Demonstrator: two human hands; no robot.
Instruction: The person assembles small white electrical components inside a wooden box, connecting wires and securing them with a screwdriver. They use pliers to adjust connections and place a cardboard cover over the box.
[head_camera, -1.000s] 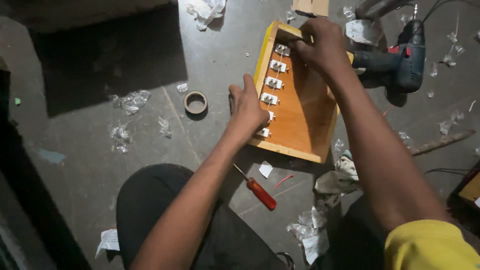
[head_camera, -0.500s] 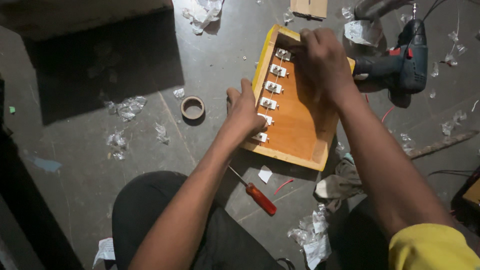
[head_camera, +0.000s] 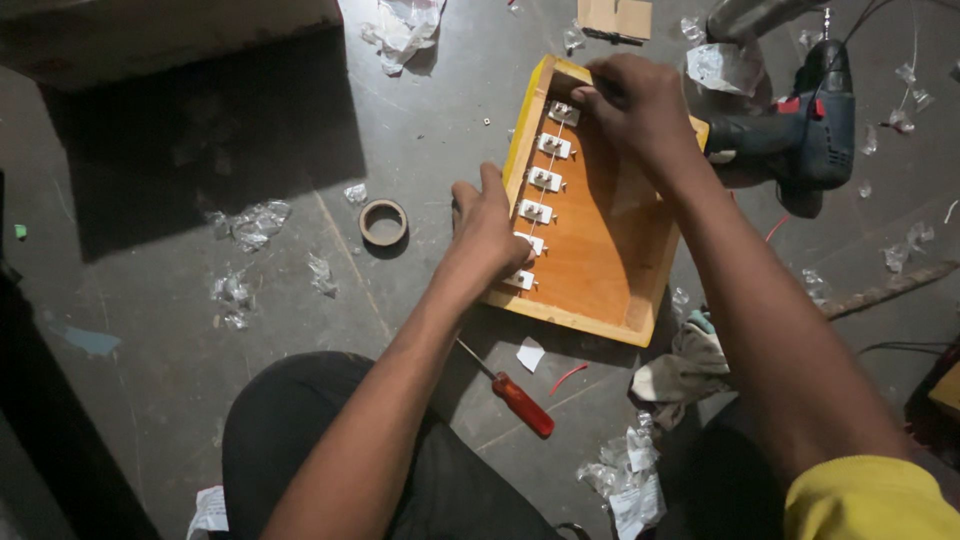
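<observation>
Hidden and cut-off parts around the tray

The left hand (head_camera: 490, 225) covers the tray's (head_camera: 610, 250) left rim and part of the near white fittings (head_camera: 533, 211); its fingers cannot be seen past the knuckles. The right hand (head_camera: 635, 100) hides the tray's far edge and whatever its fingers pinch. The drill (head_camera: 800, 135) has its bit end behind the right wrist. The card (head_camera: 615, 15) is cut by the far edge, and the yellow sleeve (head_camera: 870, 500) by the near edge.

Both forearms are bare from elbow to wrist, with no watch, ring or glove on the left hand (head_camera: 487, 225) or the right hand (head_camera: 635, 100). A yellow sleeve (head_camera: 870, 500) covers the right upper arm. Dark trousers (head_camera: 300, 430) cover the legs.
</observation>
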